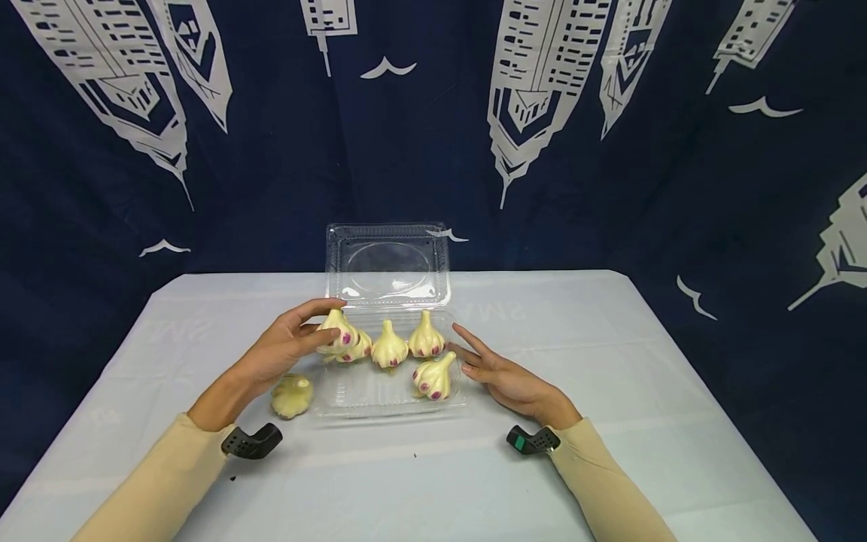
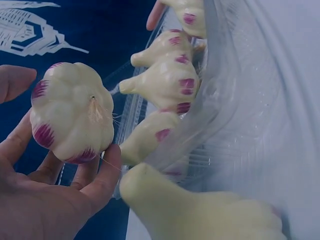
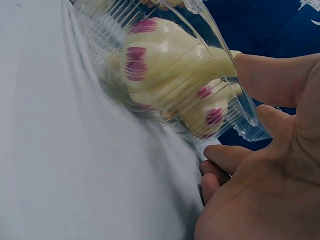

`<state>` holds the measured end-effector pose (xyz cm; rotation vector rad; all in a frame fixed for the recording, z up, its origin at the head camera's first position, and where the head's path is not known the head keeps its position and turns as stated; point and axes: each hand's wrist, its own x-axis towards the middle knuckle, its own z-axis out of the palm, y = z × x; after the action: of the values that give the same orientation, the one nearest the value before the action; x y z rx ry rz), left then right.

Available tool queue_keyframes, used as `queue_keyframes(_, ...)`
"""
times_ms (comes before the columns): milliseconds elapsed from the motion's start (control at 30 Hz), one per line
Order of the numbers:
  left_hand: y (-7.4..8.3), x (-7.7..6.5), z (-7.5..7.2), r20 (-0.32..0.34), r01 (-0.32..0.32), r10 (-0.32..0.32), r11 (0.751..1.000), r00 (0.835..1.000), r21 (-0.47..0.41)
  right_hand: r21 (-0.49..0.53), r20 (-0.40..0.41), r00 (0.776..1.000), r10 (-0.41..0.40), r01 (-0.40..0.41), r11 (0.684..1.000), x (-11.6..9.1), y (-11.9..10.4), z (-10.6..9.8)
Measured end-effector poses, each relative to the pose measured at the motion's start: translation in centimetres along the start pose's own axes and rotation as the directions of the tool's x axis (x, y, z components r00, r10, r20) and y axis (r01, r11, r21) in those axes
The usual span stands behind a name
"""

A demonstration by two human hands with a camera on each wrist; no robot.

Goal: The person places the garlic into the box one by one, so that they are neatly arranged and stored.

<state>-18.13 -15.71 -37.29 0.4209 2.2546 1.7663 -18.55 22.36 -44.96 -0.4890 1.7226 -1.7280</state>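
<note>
We are observing the left hand (image 1: 284,342) pinching a garlic bulb (image 1: 336,330) between thumb and bent fingers, left of the frame's centre, above the left end of a clear plastic box (image 1: 369,395). We are finding the right hand (image 1: 504,379) reaching to the box's right end, fingers loosely extended and gripping nothing. We are counting four more bulbs (image 1: 389,348) inside, mid-frame, and noting one loose bulb (image 1: 293,397) on the table (image 1: 379,489), left of the box. The lid (image 1: 387,265) is standing open above.
</note>
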Motion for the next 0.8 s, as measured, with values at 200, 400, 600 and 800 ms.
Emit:
queue_keyframes(200, 0.1, 0.1, 1.2, 0.024, 0.003, -0.003, 1.000, 1.000, 0.030, 0.001, 0.000, 1.000, -0.005, 0.005, 1.000, 0.0, 0.0, 0.0)
queue_keyframes(400, -0.1, 0.0, 2.6, 0.038, -0.006, 0.004, 0.998, 0.999, 0.059, -0.011, 0.003, 1.000, -0.002, 0.002, 1.000, -0.1, 0.0, 0.0)
queue_keyframes(600, -0.5, -0.2, 4.1, 0.067, -0.006, 0.003, 0.999, 0.998, 0.047, -0.012, 0.003, 1.000, -0.002, 0.002, 1.000, -0.1, 0.0, 0.0)
queue_keyframes(800, -1.1, -0.2, 5.4, 0.072, -0.021, 0.013, 0.994, 0.997, 0.105, -0.009, 0.004, 1.000, -0.003, 0.003, 1.000, -0.1, 0.0, 0.0)
